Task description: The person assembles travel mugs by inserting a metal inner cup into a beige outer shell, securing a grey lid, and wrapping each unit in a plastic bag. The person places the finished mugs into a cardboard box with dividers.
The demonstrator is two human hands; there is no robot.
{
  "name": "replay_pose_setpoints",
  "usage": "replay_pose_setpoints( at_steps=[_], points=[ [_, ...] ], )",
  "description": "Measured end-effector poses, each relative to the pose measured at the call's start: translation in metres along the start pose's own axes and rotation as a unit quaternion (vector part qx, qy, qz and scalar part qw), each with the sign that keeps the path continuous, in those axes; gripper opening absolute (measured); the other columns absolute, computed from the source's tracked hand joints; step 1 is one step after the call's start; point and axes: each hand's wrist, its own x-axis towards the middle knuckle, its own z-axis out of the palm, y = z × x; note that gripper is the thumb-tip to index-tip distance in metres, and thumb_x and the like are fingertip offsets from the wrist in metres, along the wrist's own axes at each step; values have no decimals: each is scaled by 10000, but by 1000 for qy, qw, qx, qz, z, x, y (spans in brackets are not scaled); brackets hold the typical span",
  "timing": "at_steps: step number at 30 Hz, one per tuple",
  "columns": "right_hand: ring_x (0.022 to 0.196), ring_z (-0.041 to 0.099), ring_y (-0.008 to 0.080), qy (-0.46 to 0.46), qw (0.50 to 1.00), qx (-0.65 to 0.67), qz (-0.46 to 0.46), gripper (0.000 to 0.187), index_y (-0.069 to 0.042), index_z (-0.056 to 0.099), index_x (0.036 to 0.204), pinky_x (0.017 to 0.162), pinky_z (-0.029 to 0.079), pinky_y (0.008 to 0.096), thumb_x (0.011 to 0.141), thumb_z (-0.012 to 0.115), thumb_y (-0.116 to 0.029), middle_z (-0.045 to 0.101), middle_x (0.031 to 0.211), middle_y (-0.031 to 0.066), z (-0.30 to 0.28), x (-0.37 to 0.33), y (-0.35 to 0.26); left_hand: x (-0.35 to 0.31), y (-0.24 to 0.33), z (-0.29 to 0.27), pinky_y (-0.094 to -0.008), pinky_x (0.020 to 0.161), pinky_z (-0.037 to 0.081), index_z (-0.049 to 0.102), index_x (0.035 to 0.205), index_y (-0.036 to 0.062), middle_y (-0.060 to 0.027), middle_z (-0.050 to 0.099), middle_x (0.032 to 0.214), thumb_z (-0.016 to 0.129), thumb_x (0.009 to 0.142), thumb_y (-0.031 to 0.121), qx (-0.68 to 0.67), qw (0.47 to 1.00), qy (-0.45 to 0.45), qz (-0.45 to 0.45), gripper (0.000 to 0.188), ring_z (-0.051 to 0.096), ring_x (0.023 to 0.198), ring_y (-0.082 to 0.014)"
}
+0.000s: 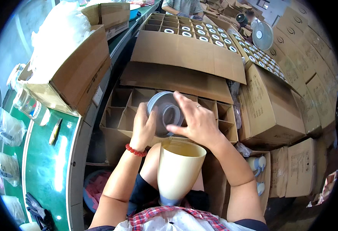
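Observation:
A round translucent grey lid [162, 107], with ridges round its edge and a ring-shaped opening in it, is held tilted between my two hands. My left hand [142, 125] grips its left edge, thumb against the side. My right hand [197, 121] has its fingers along the upper right rim and its thumb near the ring. Just beneath, a tall cream plastic jug [178, 167] with a bluish base stands open-topped between my legs, touched by neither hand.
Ahead is an open carton with cardboard dividers [117, 111]; farther back, another carton [188, 44] holds white-ringed items. On the left, a green bench [45, 165] carries a clear jar [32, 107], a cutter [55, 131], gloves [38, 211] and bagged items. Stacked cartons [272, 107] line the right.

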Motion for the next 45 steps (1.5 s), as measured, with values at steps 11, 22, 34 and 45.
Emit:
replay_pose_setpoints(
  at_steps=[11,22,34,45],
  points=[
    [1079,580,291,-73,996,28,-31,950,-109,323,1465,803,547,383,686,828,-309,461,1334,142,26,-3,14,19,-16,13,-369,799,485,527,1114,-40,-208,627,987,553,963,139,61,998,6,6,236,619,898,-296],
    [615,676,303,-26,997,43,60,749,-25,427,1389,552,542,392,873,612,-537,672,735,152,67,-10,34,34,-53,31,-356,803,480,523,1103,-46,-208,619,994,533,981,170,53,999,-4,-9,249,610,909,-262],
    [674,676,254,-142,892,379,203,231,-38,651,1033,628,527,336,899,660,-226,679,734,112,127,-12,82,200,-169,-38,-414,1120,355,442,1397,46,-117,478,1418,348,1041,254,-480,853,91,-185,423,477,1293,-261],
    [1152,535,370,-83,937,274,201,336,-57,605,1178,971,457,410,887,646,-219,589,1212,152,304,119,144,258,-165,-90,-526,1192,97,569,784,108,-245,321,1522,490,956,406,-431,896,-65,-87,354,165,1470,-349]
  ],
)
